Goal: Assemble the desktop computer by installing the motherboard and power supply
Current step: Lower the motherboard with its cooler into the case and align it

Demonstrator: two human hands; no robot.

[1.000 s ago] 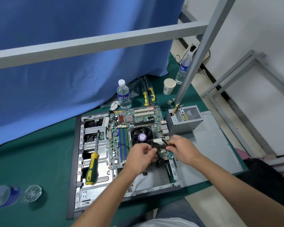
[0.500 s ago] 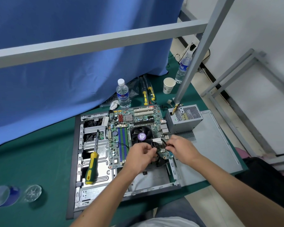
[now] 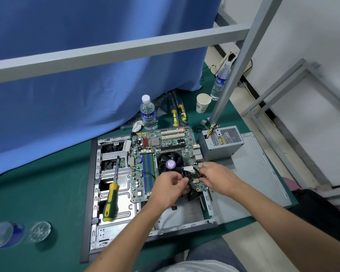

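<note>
Left hand (image 3: 170, 186): fingers curled, pinching a thin black wire at the near right corner of the motherboard (image 3: 161, 154).
Right hand (image 3: 217, 176): fingers curled round a small connector with red and black leads, just right of the left hand; the grip itself partly hidden.
Motherboard: lying flat in the open case (image 3: 98, 193), long axis running near to far, fan cooler (image 3: 170, 162) just beyond both hands.
Power supply (image 3: 221, 143): outside the case bay, sitting on the side panel (image 3: 253, 183) at far right, its cables trailing off the far end.
Key relation: white socket (image 3: 196, 181) directly between the two hands, nearer the right fingertips; probably a short push down and left to seat the plug.
Screwdriver (image 3: 111, 199): resting on the drive cage, left of the board, nearer the left hand.
Stage: judged mid-wiring; power supply not yet mounted.
</note>
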